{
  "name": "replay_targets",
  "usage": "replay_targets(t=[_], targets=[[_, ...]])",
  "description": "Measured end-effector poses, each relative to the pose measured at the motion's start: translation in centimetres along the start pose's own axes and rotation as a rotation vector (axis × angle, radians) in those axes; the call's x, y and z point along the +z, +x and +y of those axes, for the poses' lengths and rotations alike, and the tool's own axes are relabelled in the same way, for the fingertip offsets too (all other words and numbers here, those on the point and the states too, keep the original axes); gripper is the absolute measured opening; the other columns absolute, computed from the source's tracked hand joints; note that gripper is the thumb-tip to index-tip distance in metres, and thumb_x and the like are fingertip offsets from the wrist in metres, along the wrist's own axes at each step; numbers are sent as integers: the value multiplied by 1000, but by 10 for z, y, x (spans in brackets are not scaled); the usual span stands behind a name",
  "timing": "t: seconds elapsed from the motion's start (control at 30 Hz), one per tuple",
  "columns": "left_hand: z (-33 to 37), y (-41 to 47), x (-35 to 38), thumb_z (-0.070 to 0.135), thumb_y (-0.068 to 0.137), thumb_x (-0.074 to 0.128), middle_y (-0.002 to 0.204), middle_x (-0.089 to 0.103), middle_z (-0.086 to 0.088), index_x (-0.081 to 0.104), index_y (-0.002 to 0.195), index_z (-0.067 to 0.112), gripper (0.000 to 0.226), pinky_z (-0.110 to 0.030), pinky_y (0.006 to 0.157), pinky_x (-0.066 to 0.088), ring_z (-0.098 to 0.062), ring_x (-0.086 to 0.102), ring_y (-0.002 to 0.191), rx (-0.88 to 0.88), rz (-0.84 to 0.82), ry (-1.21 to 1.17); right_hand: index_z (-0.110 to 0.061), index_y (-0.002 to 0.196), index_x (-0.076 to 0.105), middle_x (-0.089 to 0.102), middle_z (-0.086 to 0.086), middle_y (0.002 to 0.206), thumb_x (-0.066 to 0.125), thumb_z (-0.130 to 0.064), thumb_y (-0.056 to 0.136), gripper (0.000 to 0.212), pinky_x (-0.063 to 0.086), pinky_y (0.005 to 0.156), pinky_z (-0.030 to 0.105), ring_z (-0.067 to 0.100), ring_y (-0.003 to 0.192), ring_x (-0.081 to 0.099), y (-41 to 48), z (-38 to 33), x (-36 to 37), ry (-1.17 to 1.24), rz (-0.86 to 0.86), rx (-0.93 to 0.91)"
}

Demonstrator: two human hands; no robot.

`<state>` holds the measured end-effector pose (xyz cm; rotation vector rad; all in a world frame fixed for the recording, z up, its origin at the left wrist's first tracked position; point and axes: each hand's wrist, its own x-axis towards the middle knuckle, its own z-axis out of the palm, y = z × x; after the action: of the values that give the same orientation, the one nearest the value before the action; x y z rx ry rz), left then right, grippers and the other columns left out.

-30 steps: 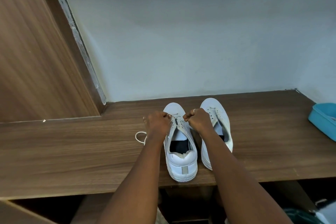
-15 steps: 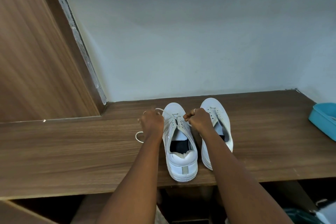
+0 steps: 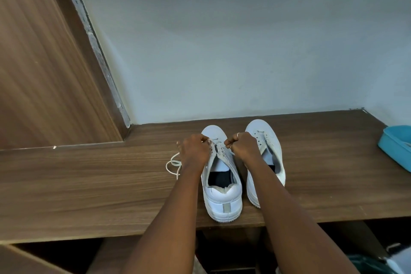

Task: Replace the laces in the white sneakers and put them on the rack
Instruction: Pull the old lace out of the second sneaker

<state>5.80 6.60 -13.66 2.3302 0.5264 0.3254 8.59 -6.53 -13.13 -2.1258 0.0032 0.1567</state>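
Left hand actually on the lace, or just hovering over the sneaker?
Touching. Head view: the left hand pinches the white lace at the eyelets of the left sneaker; the loose loop lies on the shelf.

White sneakers (image 3: pixel 222 196) (grey heel tab), white lace (image 3: pixel 172 165), brown wood-grain shelf (image 3: pixel 89 184), turquoise tray (image 3: pixel 393 147).

Soft, diffuse, rather dim; source direction not discernible. Uneven on pale wall (image 3: pixel 244 51), darker toward top and left corner. Faint soft shadows around white sneakers (image 3: pixel 222 202) on wooden shelf (image 3: pixel 89 184). Murky below shelf. Wide-angle bending at edges, left panel (image 3: pixel 33 73) leaning. Sharp at centre, lace (image 3: pixel 174 163) loop crisp; softer in corners.
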Motion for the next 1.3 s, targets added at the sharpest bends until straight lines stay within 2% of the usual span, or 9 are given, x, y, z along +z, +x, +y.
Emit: replay_targets(t=[0.13,0.43,0.53,0.63,0.73,0.87,1.0,1.13,1.3], targets=[[-2,4,-1,13,87,55,94,71,-11,71,92,14,17,-44,98,42,-31,62,96,-117,110,-119,-6,87,71,71,12,99,49,9,83,27,45,78,23,21,97,64,0,2,0,18,10,-3],[-7,8,-10,12,94,47,108,63,-18,57,104,3,17,-39,83,46,-36,59,101,-328,245,-419,-6,89,72,70,10,102,49,6,86,25,47,86,25,22,100,63,0,1,0,-22,12,-22],[-9,9,-8,11,94,46,115,60,-17,54,115,2,24,-40,90,44,-33,57,106,-195,138,-90,-6,90,72,70,9,103,49,6,86,26,45,85,24,21,101,62,0,1,1,-24,15,-14],[-9,11,-3,8,85,47,124,57,-7,55,123,15,40,-45,108,28,-26,52,116,39,15,283,-6,88,72,69,10,104,48,8,85,28,47,86,27,23,101,62,1,1,2,-23,18,-18],[-6,8,2,15,90,49,134,54,3,61,122,28,37,-50,116,5,-19,43,129,199,-83,306,-6,90,73,69,10,105,49,7,85,27,48,89,28,23,102,62,1,1,2,-34,15,-23],[-1,1,0,22,94,48,119,66,4,68,112,28,27,-46,117,-1,-14,52,119,194,-54,258,-7,90,73,70,11,103,51,8,84,27,47,82,24,22,99,63,2,3,1,-30,4,-20],[0,-2,-1,17,90,56,109,70,0,72,102,24,21,-46,116,16,-20,57,112,47,-1,107,-7,89,72,70,10,100,52,8,83,26,44,77,21,20,93,63,3,3,1,-30,0,-15],[-3,-1,-4,7,88,50,109,69,-7,70,102,14,24,-40,102,39,-28,59,108,-116,107,-103,-5,87,72,71,12,99,56,8,82,21,48,82,24,21,94,64,3,4,1,-3,-5,-11],[-4,-3,-6,6,89,48,110,67,-9,67,104,15,25,-41,99,41,-30,59,107,-144,147,-55,-6,84,70,71,13,97,55,10,81,22,50,87,28,23,97,66,4,3,1,16,-7,-9]])
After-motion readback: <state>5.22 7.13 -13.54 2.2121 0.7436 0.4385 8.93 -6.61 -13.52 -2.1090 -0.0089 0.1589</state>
